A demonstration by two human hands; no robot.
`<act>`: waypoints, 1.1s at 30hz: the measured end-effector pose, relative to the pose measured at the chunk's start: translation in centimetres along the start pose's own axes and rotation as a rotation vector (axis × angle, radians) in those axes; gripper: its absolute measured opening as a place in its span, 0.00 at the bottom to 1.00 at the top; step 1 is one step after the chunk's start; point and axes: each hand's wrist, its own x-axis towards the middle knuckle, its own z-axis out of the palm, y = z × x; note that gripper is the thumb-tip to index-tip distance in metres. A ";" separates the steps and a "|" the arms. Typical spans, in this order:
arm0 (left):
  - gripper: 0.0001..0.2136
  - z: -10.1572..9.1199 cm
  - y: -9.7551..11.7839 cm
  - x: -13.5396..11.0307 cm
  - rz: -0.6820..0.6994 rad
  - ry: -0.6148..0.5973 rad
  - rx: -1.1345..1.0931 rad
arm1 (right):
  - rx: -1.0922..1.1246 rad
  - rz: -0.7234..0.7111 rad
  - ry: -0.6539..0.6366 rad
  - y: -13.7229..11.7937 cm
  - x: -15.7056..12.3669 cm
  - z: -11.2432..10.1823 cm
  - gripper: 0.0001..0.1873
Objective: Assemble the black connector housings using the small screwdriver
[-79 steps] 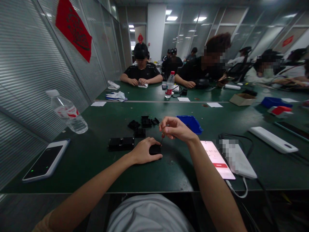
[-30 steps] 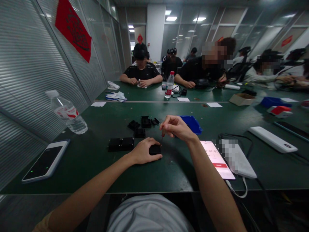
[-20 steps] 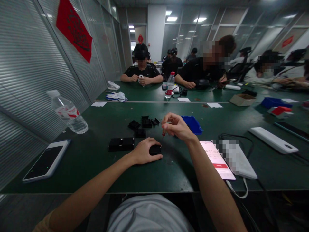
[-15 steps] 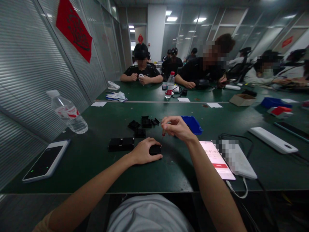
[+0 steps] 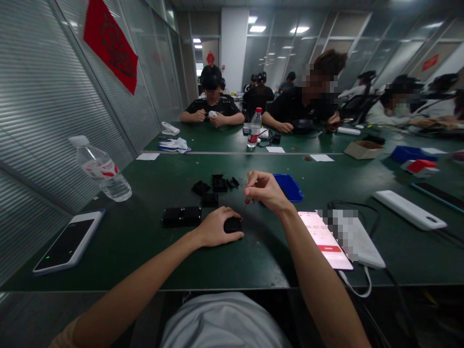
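My left hand (image 5: 216, 226) is closed around a small black plastic case (image 5: 232, 224), holding it down on the green table. In my right hand (image 5: 265, 189) a thin screwdriver (image 5: 247, 200) with a reddish handle is pinched between the fingertips. Its slim shaft slants down to the left, with the tip at or very near the case's right edge; contact is too fine to make out. Left of my hands stand two black cases (image 5: 181, 216) side by side. Beyond them lie several loose black plastic parts (image 5: 219, 183).
A blue tray (image 5: 290, 187) sits behind my right hand. To the right are a lit phone (image 5: 324, 240), a white power bank (image 5: 409, 210) and cables. A water bottle (image 5: 103, 169) and another phone (image 5: 68, 241) are at left. Co-workers sit across the table.
My right hand has shifted slightly right, and the screwdriver now slants with its tip toward the case. My left hand and the case stay in place.
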 end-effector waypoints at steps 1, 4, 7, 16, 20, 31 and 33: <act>0.18 0.0 0.0 0.0 0.000 0.000 -0.002 | -0.001 0.004 -0.001 0.0 0.0 0.0 0.21; 0.17 0.0 0.0 0.0 -0.001 0.000 -0.002 | 0.000 0.012 -0.003 0.1 0.0 -0.1 0.20; 0.17 -0.1 0.1 0.1 -0.001 -0.004 -0.003 | -0.005 0.029 -0.025 0.1 0.0 -0.5 0.17; 0.18 0.0 0.0 0.1 -0.004 -0.007 -0.012 | -0.031 0.096 -0.155 -0.3 -0.4 -1.4 0.16; 0.17 0.1 0.0 0.1 -0.002 -0.004 -0.012 | -0.024 0.145 -0.218 -0.5 -0.5 -1.5 0.15; 0.18 0.1 -0.1 0.0 -0.011 0.005 -0.039 | -0.003 0.116 -0.126 -0.1 -0.3 -1.2 0.17; 0.18 0.1 0.0 0.0 -0.012 0.006 -0.037 | 0.003 0.125 -0.130 0.0 -0.3 -1.3 0.18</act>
